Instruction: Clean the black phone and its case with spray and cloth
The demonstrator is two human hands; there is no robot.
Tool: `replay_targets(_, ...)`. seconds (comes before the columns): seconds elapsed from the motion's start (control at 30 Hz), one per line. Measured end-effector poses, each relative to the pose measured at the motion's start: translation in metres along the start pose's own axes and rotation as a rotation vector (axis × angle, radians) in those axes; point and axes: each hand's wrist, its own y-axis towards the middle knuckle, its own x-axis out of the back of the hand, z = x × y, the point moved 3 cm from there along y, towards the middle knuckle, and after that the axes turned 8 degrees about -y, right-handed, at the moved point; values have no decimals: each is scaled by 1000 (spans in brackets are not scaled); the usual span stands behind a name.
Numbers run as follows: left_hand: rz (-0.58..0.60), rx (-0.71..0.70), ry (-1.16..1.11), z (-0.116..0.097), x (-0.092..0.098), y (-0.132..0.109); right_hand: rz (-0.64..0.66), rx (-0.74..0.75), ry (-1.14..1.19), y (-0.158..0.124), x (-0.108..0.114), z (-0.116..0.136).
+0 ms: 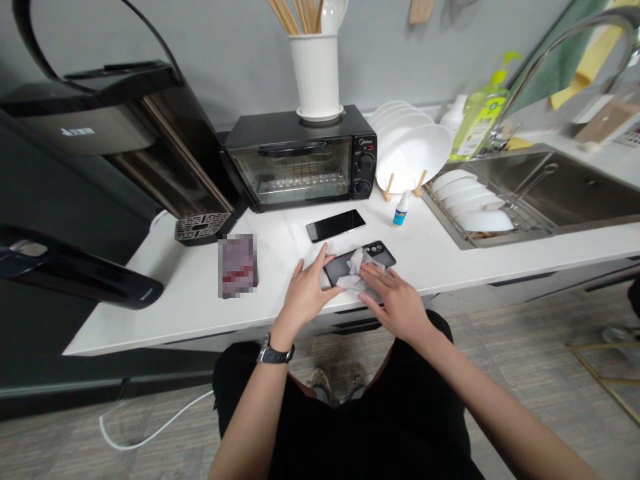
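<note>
A dark phone (341,267) lies back up near the counter's front edge, its camera lenses at the upper right. At its left end, my left hand (307,287) steadies it between thumb and fingers. My right hand (393,299) presses a crumpled white tissue (354,281) onto the phone's back, its fingers hiding part of both. Behind them lies a second phone (336,226) with its black screen up. A small white spray bottle (401,209) with a blue label stands upright to the right of that phone.
A blurred-out purplish packet (238,265) lies left on the counter (185,307). Behind are a black drink dispenser (165,133), a toaster oven (300,170) bearing a utensil holder (316,77), and racked plates (413,157). Right is a sink (590,183) with bowls (467,200).
</note>
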Motion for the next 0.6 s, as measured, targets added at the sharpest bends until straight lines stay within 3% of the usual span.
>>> replay_targets(0.1,-1,-1,-12,1,-1,1,-61,-125,-99,6,-1,-33)
replay_targets(0.17,-1,-6,-14,2,-1,1,-115,-196,-128,16,-5,-41)
replay_targets(0.27,0,-12,-16,4,-1,1,-137,-183,-94,32,-15,-17)
replay_targets(0.43,27,30,48,8,-3,2,-15,78,80,37,-28,57)
replay_targets(0.5,27,41,59,8,-4,1,10,124,102,32,-25,59)
replay_targets(0.6,10,11,25,5,-4,1,6,92,44,27,-17,27)
